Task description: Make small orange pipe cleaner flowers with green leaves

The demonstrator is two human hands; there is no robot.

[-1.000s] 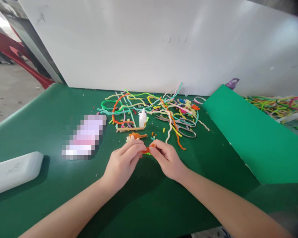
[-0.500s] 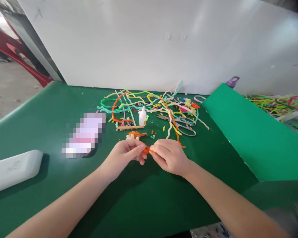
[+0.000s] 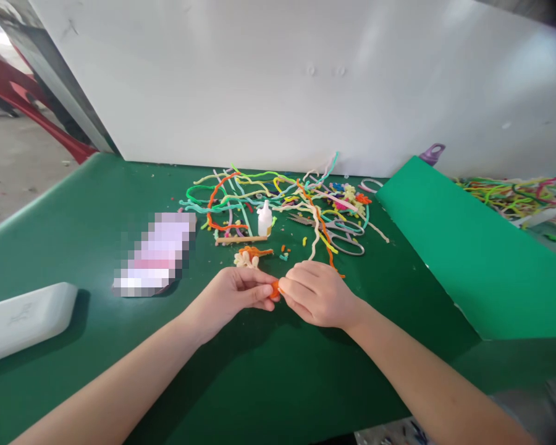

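Between my two hands is a small orange fuzzy piece. My left hand pinches it between thumb and fingers. The curled fingers of my right hand close on its right side, hiding part of it. Just beyond my left hand lie an orange twisted piece and a cream looped piece. A white bottle stands behind them, near a thin wooden stick. Scissors lie among tangled coloured fuzzy stems.
On the green table, a phone and a white case lie left. A green board is at right, with more stems behind it. A white panel stands at the back.
The orange piece is slightly lower and turned between my fingers. My left hand's fingers have drawn closer together, and more of the cream piece shows.
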